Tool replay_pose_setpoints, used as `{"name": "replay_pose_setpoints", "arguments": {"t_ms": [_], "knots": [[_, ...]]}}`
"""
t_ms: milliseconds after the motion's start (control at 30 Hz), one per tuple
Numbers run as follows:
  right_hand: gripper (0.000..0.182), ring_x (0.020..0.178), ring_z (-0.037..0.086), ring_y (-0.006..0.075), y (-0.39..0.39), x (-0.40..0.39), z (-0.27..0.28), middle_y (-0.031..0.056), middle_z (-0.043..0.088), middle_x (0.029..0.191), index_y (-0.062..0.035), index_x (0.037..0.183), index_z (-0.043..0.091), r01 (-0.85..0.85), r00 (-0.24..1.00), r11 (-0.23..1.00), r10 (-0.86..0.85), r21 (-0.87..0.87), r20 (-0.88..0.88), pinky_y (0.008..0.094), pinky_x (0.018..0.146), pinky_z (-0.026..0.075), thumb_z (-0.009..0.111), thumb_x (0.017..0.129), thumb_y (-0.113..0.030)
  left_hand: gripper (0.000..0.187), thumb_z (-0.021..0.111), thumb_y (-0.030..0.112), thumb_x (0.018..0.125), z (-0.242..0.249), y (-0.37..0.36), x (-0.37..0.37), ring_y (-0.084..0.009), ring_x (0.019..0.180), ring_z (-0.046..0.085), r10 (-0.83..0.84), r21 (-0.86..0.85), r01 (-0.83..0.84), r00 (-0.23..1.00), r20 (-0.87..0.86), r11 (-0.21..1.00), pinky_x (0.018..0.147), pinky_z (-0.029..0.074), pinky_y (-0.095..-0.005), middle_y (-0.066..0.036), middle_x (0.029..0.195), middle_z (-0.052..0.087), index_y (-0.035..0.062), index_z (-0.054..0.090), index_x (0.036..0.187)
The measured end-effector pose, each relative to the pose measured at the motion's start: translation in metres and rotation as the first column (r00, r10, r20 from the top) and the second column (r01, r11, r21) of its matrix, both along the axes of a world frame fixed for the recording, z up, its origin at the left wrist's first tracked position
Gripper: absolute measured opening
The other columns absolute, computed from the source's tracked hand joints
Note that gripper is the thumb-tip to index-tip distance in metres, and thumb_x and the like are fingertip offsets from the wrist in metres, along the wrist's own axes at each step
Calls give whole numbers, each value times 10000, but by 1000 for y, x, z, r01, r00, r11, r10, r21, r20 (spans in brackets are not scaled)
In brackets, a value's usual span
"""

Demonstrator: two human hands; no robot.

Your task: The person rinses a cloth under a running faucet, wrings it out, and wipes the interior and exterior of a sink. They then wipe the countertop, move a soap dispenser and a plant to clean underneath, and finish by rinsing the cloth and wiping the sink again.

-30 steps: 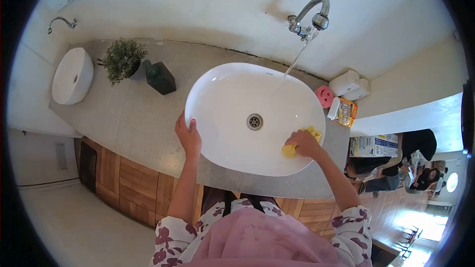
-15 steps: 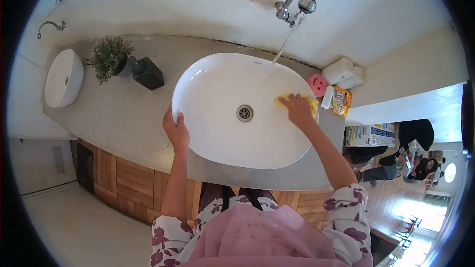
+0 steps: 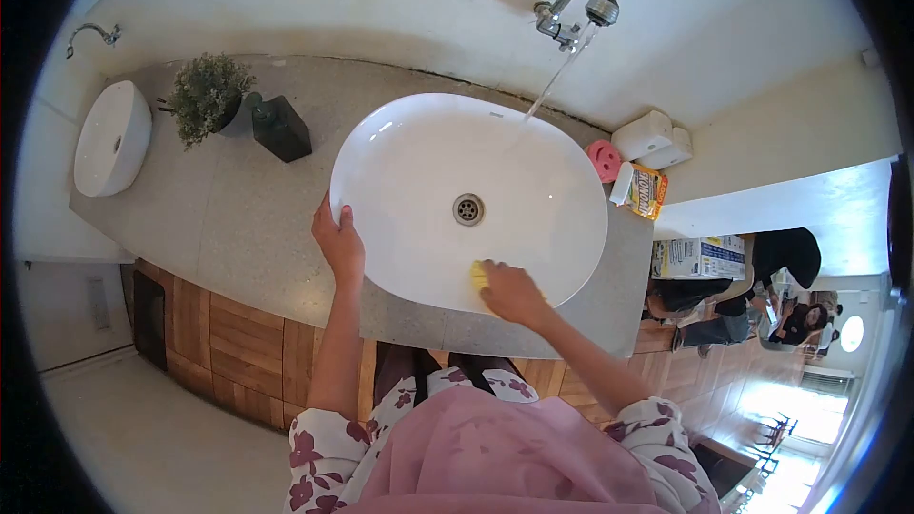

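Observation:
A white oval sink (image 3: 419, 148) stands on the grey counter, with a metal drain (image 3: 467, 210) in its floor. My left hand (image 3: 340, 243) grips the sink's left rim, thumb inside and fingers around the outer wall. Near the front wall inside the sink, my right hand (image 3: 514, 293) presses a yellow cloth (image 3: 479, 276) against the surface; most of the cloth is hidden under the fingers. Water runs from the wall faucet (image 3: 600, 8) into the back of the sink.
Right of the sink are a pink smiley sponge (image 3: 604, 161), an orange-yellow packet (image 3: 644, 192) and white rolls (image 3: 643, 136). To the left stand a dark green bottle (image 3: 281, 129), a potted plant (image 3: 205, 100) and a second white sink (image 3: 112, 140). People sit far right.
My right hand has swept the yellow cloth from the sink's right side to its front wall, toward me. My left hand stays on the left rim. Water keeps running.

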State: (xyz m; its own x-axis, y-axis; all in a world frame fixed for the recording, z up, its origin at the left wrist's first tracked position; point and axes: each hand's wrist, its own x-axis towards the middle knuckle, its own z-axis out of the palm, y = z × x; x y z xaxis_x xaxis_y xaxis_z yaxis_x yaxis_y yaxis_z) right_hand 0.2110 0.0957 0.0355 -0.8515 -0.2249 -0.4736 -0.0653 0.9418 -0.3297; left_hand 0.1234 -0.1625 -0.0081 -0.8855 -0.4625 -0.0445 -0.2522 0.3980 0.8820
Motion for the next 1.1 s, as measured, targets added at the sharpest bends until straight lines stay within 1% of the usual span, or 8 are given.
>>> {"name": "replay_pose_setpoints", "arguments": {"t_ms": [267, 333, 367, 467, 633, 700, 833, 1100], "knots": [[337, 828, 631, 355, -110, -47, -44, 224, 638, 953, 52, 1044, 533, 303, 929, 740, -369, -601, 13, 430, 750, 495, 530, 807, -188, 376, 461, 187, 951, -20, -6, -1, -341, 1191, 426, -14, -23, 12, 996, -85, 1000, 1003, 331, -426, -192, 1246, 514, 29, 488, 1291], [295, 824, 640, 273, -133, -73, -56, 140, 650, 935, 29, 1035, 558, 760, 612, 54, -395, -647, 685, 383, 750, 515, 528, 847, -196, 402, 432, 243, 970, -25, -7, -4, -346, 1191, 425, 21, 7, -21, 994, -107, 1000, 1002, 328, -429, -204, 1257, 506, 12, 479, 1295], [295, 824, 640, 273, -133, -83, -60, 140, 650, 935, 29, 1035, 558, 759, 614, 50, -387, -649, 688, 383, 750, 515, 528, 847, -196, 436, 403, 284, 979, -28, -8, -5, -348, 1193, 422, 39, 44, -34, 992, -120, 998, 1006, 324, -430, -211, 1266, 499, -4, 469, 1299], [282, 896, 635, 245, -116, -104, -65, 120, 638, 1002, 6, 1071, 565, 786, 419, -514, 33, -344, 907, 384, 800, 535, 512, 890, -204, 478, 371, 330, 988, -19, -5, -2, -351, 1196, 418, 49, 18, -47, 993, -108, 999, 1012, 318, -431, -221, 1276, 492, -18, 457, 1304], [352, 809, 625, 174, -7, -101, -40, 81, 609, 960, -32, 1163, 512, 688, 554, -230, -445, -688, 703, 323, 729, 539, 568, 832, -138, 487, 354, 346, 992, -16, -3, 0, -348, 1209, 404, 40, -58, -44, 997, -66, 997, 1021, 310, -428, -217, 1281, 490, -8, 455, 1311], [497, 800, 632, 188, 34, -89, -36, 116, 607, 960, -16, 1245, 459, 647, 584, 185, -744, -740, 325, 317, 696, 538, 627, 795, -144, 486, 349, 348, 994, -13, -2, 1, -343, 1213, 396, 31, 4, -30, 998, -63, 1000, 1026, 307, -423, -206, 1284, 490, -3, 455, 1312], [585, 1025, 567, 308, 55, -64, -52, 188, 535, 1172, -59, 1293, 428, 432, 753, 864, -503, -258, -425, 402, 878, 471, 661, 769, -173, 481, 344, 346, 995, -25, -6, -3, -337, 1213, 392, 34, 87, -26, 995, -92, 996, 1030, 303, -419, -198, 1283, 493, 0, 459, 1310], [645, 1151, 489, 316, -74, -75, -88, 147, 497, 1261, -87, 1339, 394, 313, 830, 795, -495, -520, -257, 381, 988, 388, 665, 772, -234, 482, 343, 349, 994, -11, -3, 0, -329, 1203, 403, 33, 76, -26, 996, -83, 997, 1027, 301, -412, -198, 1284, 494, -7, 478, 1291]]}}
